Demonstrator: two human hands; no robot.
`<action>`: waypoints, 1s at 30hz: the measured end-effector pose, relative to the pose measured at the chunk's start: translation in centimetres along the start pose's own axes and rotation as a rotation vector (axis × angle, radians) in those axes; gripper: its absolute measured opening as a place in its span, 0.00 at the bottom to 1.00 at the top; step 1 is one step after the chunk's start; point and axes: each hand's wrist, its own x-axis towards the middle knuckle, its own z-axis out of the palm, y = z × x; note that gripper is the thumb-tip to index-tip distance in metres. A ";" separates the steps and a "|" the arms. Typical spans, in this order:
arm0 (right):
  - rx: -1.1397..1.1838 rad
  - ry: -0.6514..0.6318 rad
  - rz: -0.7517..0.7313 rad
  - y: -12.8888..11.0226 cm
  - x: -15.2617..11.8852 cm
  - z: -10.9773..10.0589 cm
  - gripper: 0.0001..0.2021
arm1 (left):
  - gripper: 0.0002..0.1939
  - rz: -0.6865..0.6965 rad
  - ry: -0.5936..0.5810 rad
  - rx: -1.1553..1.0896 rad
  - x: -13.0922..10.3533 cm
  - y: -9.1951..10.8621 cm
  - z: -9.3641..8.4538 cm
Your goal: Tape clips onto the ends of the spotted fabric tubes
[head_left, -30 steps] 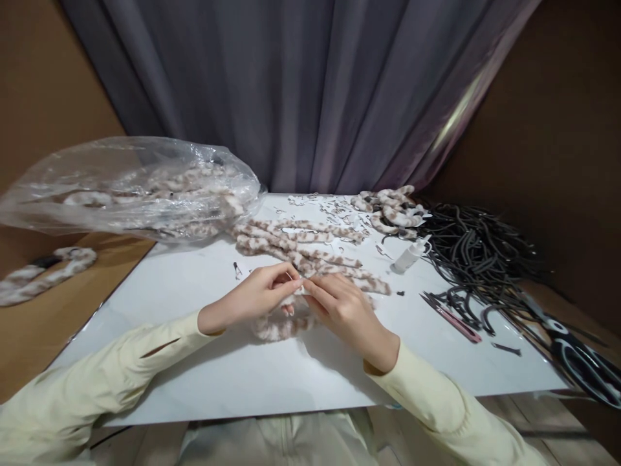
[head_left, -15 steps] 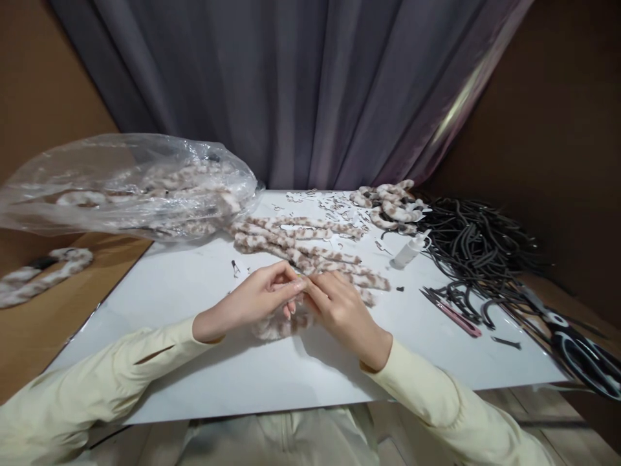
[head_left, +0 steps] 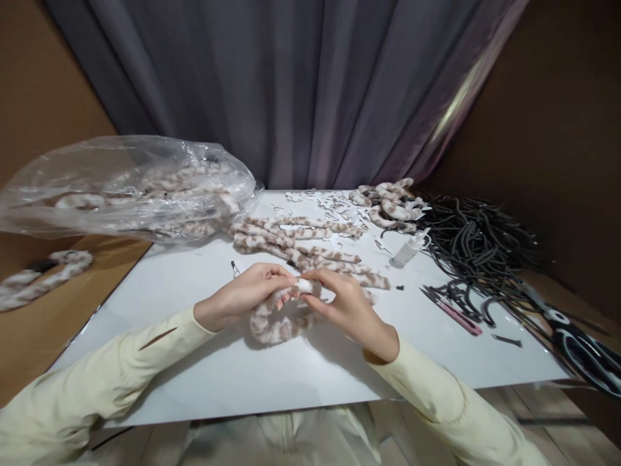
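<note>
My left hand (head_left: 247, 291) is curled in, thumb and fingertips pinching a brown-and-white furry loop (head_left: 268, 331); my right hand (head_left: 352, 307) holds it too, thumb and forefinger slightly parted around a small white piece (head_left: 305, 285). My fingers hide most of that join, so I can't make out what it is. The loop curves below, towards 7 o'clock. The clear bag (head_left: 111, 155) at 10 o'clock and scissors (head_left: 567, 335) past 3 run out of view.

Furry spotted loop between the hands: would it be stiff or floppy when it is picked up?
The furry loop probably bends easily, since it curves round tightly. It is likely light, being slim and fluffy. Its fuzzy surface should hardly slip.
</note>
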 end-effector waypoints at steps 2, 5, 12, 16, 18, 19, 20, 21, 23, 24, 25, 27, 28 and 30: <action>-0.022 0.005 -0.037 0.2 -0.1 0.2 0.05 | 0.11 -0.010 -0.026 -0.061 0.1 -0.2 -0.2; -0.079 0.016 -0.099 0.6 -0.1 0.7 0.05 | 0.14 -0.003 -0.004 0.000 0.1 -0.3 0.0; -0.170 0.004 -0.148 0.7 -0.1 1.2 0.06 | 0.11 0.067 0.059 0.204 -0.3 -0.2 0.8; -0.176 -0.034 -0.151 0.5 -0.1 0.9 0.08 | 0.11 0.227 0.084 0.352 -0.5 -1.0 0.9; -0.189 -0.038 -0.152 0.5 -0.1 0.8 0.08 | 0.10 0.309 0.135 0.469 -0.6 -1.5 0.9; -0.190 -0.041 -0.150 0.5 -0.1 0.7 0.09 | 0.10 0.348 0.157 0.528 -0.7 -1.7 1.0; -0.188 -0.041 -0.149 0.5 -0.1 0.7 0.09 | 0.09 0.390 0.170 0.583 -0.7 -1.9 1.0; -0.183 -0.039 -0.147 0.5 -0.1 0.7 0.09 | 0.09 0.434 0.173 0.630 -0.7 -2.1 1.1; -0.167 -0.033 -0.144 0.5 -0.2 0.7 0.09 | 0.08 0.513 0.168 0.700 -0.6 -2.4 1.1; -0.160 -0.029 -0.142 0.5 -0.2 0.8 0.08 | 0.07 0.543 0.169 0.721 -0.6 -2.5 1.1; -0.153 -0.024 -0.137 0.6 -0.2 0.9 0.07 | 0.07 0.565 0.172 0.736 -0.6 -2.6 1.2; -0.125 -0.018 -0.124 0.6 -0.3 1.0 0.06 | 0.07 0.594 0.184 0.756 -0.6 -2.7 1.2; -0.106 -0.018 -0.112 0.6 -0.3 1.0 0.05 | 0.07 0.603 0.188 0.763 -0.6 -2.7 1.2; -0.062 -0.034 -0.071 0.5 -0.1 0.9 0.05 | 0.07 0.605 0.190 0.767 -0.6 -2.6 1.1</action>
